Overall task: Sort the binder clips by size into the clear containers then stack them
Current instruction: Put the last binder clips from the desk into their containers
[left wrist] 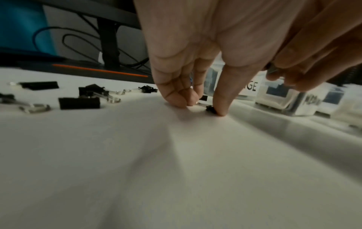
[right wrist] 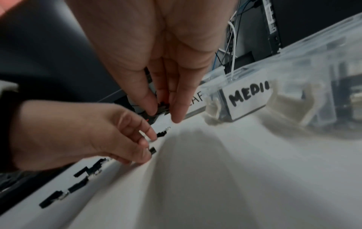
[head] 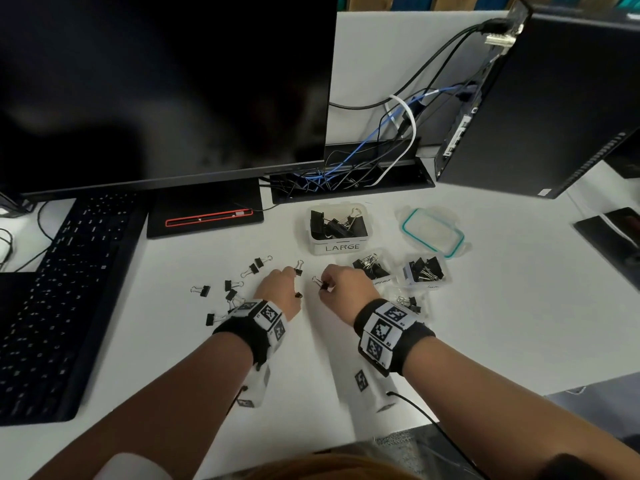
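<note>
Hiding most of a small clip (right wrist: 162, 106), right-hand fingers (right wrist: 149, 99) pinch it.

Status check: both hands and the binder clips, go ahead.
Left hand pinching small clip on desk. Right hand holding clip. Loose clips unsorted, nothing blocking.

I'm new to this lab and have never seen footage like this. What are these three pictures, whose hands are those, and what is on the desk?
A person wears three cameras: one on the head, one on each wrist. The head view shows both hands over a white desk. The left hand pinches a tiny binder clip against the desk; the right hand pinches another clip. More loose clips lie left. Behind stand clear containers of sorted clips, one labelled LARGE, one MEDIUM, plus a teal-rimmed lid.
</note>
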